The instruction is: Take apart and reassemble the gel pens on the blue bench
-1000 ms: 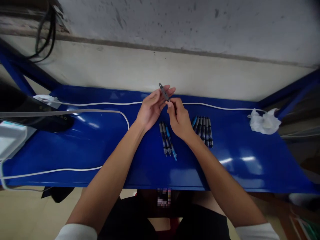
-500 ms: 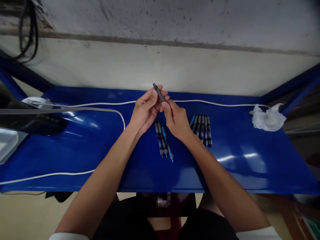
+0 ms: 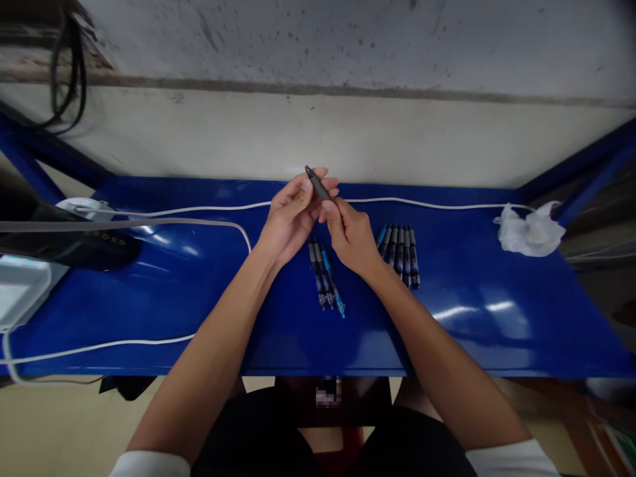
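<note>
A dark pen (image 3: 318, 185) with a grey grip points up and left between my two hands. The thumb and fingers of my left hand (image 3: 293, 212) hold it near the tip. My right hand (image 3: 350, 235) pinches its rear end, which the fingers hide. Below my hands, two grey-gripped pens (image 3: 318, 275) and one light blue pen (image 3: 332, 281) lie side by side on the blue table. To the right of my right hand lies a row of several pens (image 3: 401, 255), mostly grey-gripped, with a blue one at its left end.
A white cable (image 3: 209, 208) runs along the back of the blue table (image 3: 462, 344). Crumpled white plastic (image 3: 529, 230) lies at the right. A black object (image 3: 106, 245) and a whitish tray (image 3: 22, 285) stand at the left. The wall (image 3: 397, 139) rises behind.
The camera view has shifted slightly. Both hands keep nearly the same hold on the pen, and the pens on the table have not moved.
</note>
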The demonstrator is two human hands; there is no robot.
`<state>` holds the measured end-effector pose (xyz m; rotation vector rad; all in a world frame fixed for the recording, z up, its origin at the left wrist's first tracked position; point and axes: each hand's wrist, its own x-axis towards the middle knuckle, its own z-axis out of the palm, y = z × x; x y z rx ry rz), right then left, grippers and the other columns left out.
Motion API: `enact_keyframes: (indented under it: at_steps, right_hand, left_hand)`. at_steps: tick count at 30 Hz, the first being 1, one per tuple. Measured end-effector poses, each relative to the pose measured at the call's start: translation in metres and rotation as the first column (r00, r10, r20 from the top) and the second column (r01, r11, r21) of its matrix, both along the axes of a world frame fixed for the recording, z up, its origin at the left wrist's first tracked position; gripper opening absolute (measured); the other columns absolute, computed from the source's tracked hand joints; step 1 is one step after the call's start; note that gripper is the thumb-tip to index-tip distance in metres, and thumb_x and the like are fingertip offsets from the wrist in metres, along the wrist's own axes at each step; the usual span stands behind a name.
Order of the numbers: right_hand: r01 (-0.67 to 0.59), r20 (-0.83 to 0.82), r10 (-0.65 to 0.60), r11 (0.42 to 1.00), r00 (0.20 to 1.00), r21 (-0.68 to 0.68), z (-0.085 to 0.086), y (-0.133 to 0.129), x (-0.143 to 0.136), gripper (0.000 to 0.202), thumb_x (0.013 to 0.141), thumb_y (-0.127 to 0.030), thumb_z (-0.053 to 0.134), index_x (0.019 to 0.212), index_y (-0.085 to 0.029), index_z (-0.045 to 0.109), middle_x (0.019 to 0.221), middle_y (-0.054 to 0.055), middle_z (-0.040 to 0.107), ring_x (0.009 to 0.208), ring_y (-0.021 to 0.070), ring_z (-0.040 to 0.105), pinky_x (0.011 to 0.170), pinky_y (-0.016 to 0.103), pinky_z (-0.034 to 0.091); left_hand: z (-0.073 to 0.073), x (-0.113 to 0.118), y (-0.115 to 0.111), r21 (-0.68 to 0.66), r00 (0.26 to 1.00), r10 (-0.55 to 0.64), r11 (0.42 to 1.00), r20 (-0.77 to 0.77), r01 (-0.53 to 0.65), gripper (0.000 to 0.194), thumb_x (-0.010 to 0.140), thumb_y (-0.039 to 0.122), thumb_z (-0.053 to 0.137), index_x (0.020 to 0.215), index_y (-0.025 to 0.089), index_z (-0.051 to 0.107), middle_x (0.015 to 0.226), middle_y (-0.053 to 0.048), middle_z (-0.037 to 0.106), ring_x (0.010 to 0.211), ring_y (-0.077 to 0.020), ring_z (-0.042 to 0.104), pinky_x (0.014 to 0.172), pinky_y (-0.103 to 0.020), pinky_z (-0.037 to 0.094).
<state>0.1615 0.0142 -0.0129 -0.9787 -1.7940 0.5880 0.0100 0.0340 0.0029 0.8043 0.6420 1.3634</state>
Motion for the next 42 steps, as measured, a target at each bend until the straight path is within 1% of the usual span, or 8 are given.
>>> enact_keyframes:
  at_steps: [3,9,14,21,26,29,35,42]
  right_hand:
    - [-0.008,0.014,0.008,1.000,1.000,-0.007,0.000,0.001,0.001,0.046,0.120,-0.056,0.038,0.106,-0.024,0.067,0.082,0.002,0.071,0.068,0.0170,0.065,0.070,0.032,0.051]
    - [0.009,0.031,-0.008,0.999,1.000,-0.032,-0.004,0.004,0.000,0.049,0.119,-0.060,0.035,0.110,-0.025,0.068,0.082,0.003,0.073,0.068,0.0189,0.066,0.070,0.033,0.051]
    - [0.018,0.055,-0.016,0.999,0.998,-0.033,-0.003,0.006,0.002,0.047,0.120,-0.058,0.036,0.104,-0.025,0.066,0.081,0.001,0.071,0.063,0.0160,0.062,0.068,0.032,0.049]
    - [0.011,0.051,-0.009,1.000,0.999,-0.028,0.002,0.004,0.003,0.046,0.120,-0.056,0.039,0.095,-0.025,0.062,0.078,0.001,0.069,0.063,0.0156,0.061,0.068,0.032,0.048]
    - [0.030,0.075,-0.029,0.999,0.997,-0.011,0.000,0.004,0.002,0.050,0.120,-0.059,0.034,0.095,-0.026,0.062,0.077,0.001,0.067,0.063,0.0171,0.060,0.068,0.034,0.047]
    - [0.043,0.116,-0.045,0.999,0.992,0.019,-0.003,0.006,0.003,0.050,0.121,-0.057,0.033,0.099,-0.025,0.065,0.076,0.002,0.068,0.061,0.0180,0.060,0.066,0.034,0.046]
    - [0.105,0.244,-0.121,0.991,0.962,0.077,-0.008,0.009,0.005,0.047,0.121,-0.050,0.032,0.107,-0.022,0.067,0.078,0.005,0.070,0.060,0.0197,0.061,0.064,0.034,0.043]
    - [0.117,0.298,-0.124,0.992,0.947,0.042,-0.008,0.011,0.008,0.051,0.122,-0.054,0.028,0.111,-0.022,0.066,0.081,0.005,0.069,0.063,0.0185,0.061,0.065,0.033,0.042]
  left_hand:
    - [0.001,-0.001,0.000,0.039,0.998,-0.058,0.998,-0.001,0.058,0.029,0.098,0.038,0.086,0.125,0.026,0.081,0.128,-0.008,0.081,0.129,-0.0319,0.076,0.077,-0.028,0.063]
    - [0.000,0.004,0.002,-0.020,1.000,0.016,1.000,-0.009,-0.016,0.024,0.097,0.039,0.088,0.115,0.025,0.080,0.113,-0.007,0.081,0.116,-0.0270,0.080,0.072,-0.027,0.063]
    - [-0.001,0.008,0.001,0.010,0.999,0.038,0.999,0.005,-0.039,0.024,0.093,0.039,0.092,0.109,0.025,0.082,0.111,-0.006,0.081,0.116,-0.0271,0.080,0.071,-0.028,0.063]
    - [-0.002,0.010,0.000,0.002,0.998,0.054,0.999,0.025,-0.054,0.024,0.094,0.038,0.091,0.112,0.024,0.083,0.111,-0.007,0.082,0.122,-0.0315,0.079,0.078,-0.032,0.066]
    - [-0.006,0.008,0.002,-0.060,0.996,0.078,0.995,0.051,-0.075,0.030,0.098,0.038,0.088,0.125,0.026,0.082,0.112,-0.005,0.082,0.126,-0.0311,0.078,0.095,-0.038,0.068]
    - [-0.008,0.008,0.003,-0.023,0.996,0.078,0.997,0.041,-0.077,0.027,0.097,0.036,0.089,0.121,0.024,0.083,0.111,-0.005,0.083,0.127,-0.0299,0.078,0.102,-0.039,0.066]
    - [-0.010,0.010,0.003,0.093,0.996,0.093,0.991,-0.004,-0.092,0.026,0.092,0.040,0.093,0.109,0.023,0.084,0.109,-0.005,0.084,0.121,-0.0275,0.080,0.104,-0.038,0.066]
    - [-0.013,0.011,0.003,0.161,0.992,0.124,0.980,-0.028,-0.118,0.028,0.091,0.044,0.094,0.110,0.025,0.086,0.107,-0.004,0.085,0.115,-0.0253,0.082,0.102,-0.037,0.066]
